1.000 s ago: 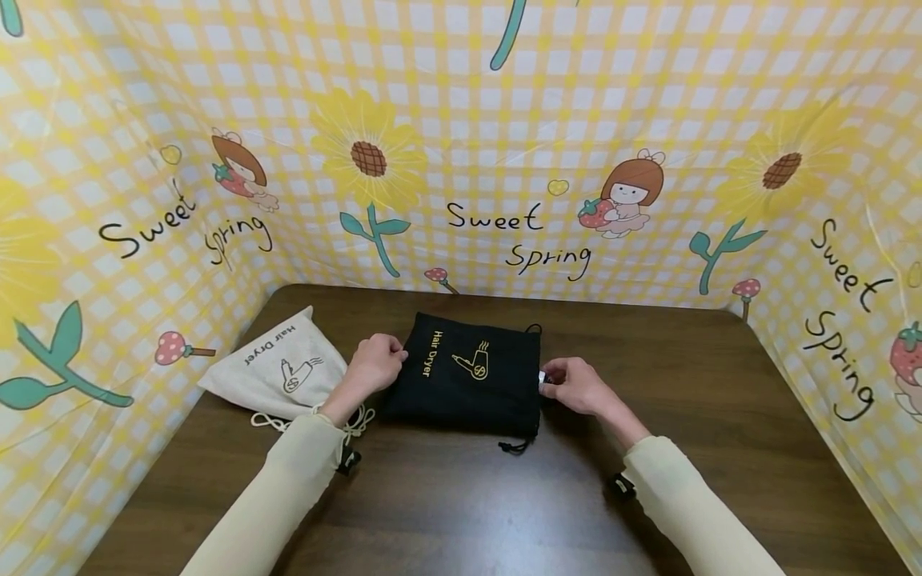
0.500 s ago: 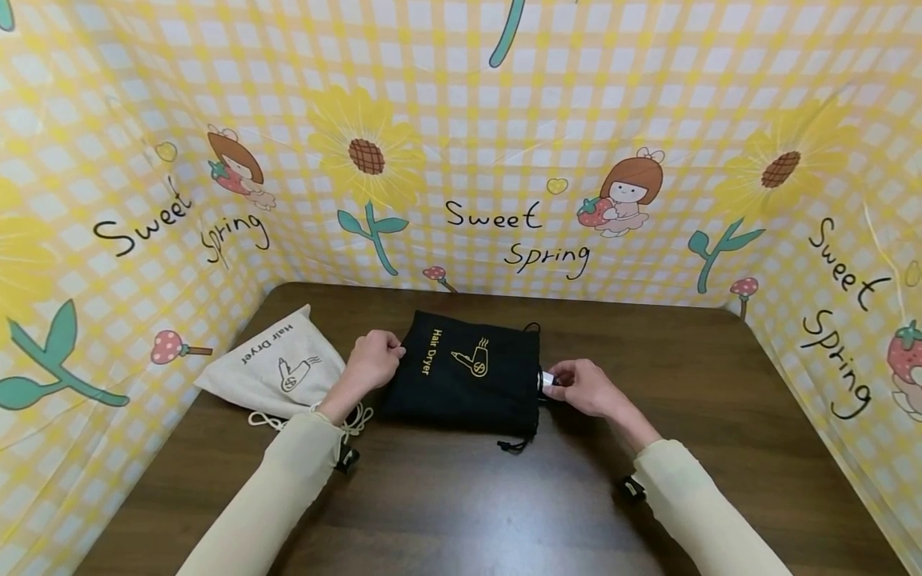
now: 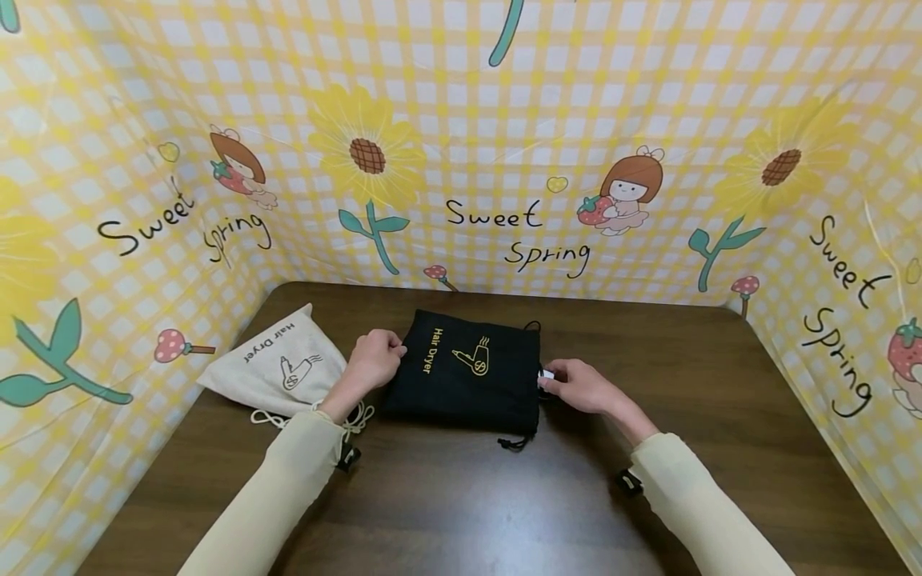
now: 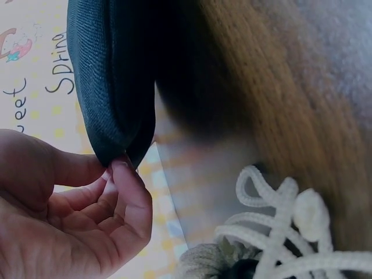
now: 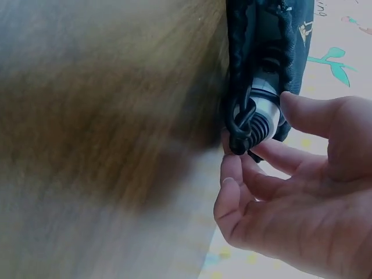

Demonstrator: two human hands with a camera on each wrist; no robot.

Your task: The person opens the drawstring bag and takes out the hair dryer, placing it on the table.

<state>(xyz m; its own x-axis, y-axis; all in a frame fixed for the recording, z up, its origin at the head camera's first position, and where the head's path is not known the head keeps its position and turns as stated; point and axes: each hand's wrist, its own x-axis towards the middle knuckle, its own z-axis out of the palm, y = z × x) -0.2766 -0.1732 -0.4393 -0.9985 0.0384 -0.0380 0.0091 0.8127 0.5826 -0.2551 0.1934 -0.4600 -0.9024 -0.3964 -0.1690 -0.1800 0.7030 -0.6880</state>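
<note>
A black drawstring bag [image 3: 468, 392] marked "Hair Dryer" in yellow lies flat on the table, its mouth toward the right. My left hand [image 3: 376, 358] pinches the bag's closed left edge between thumb and index finger; the left wrist view shows the fabric [image 4: 110, 75] hanging into that pinch. At the mouth, my right hand [image 3: 585, 386] holds the end of a hair dryer [image 5: 265, 113], a whitish handle with a black ribbed cord sleeve and looped black cord. Thumb and fingers lie on either side of it. The rest of the dryer is hidden inside the bag.
To the left lies a cream drawstring bag [image 3: 288, 368], also marked "Hair Dryer", with its cords [image 4: 261, 215] beside my left wrist. Yellow checked cloth [image 3: 490, 144] walls the brown wooden table [image 3: 446, 496] at the back and both sides.
My right hand shifted slightly right with the dryer's end, showing more of it, then came slightly back toward the bag's mouth. My left hand has kept its pinch on the black bag.
</note>
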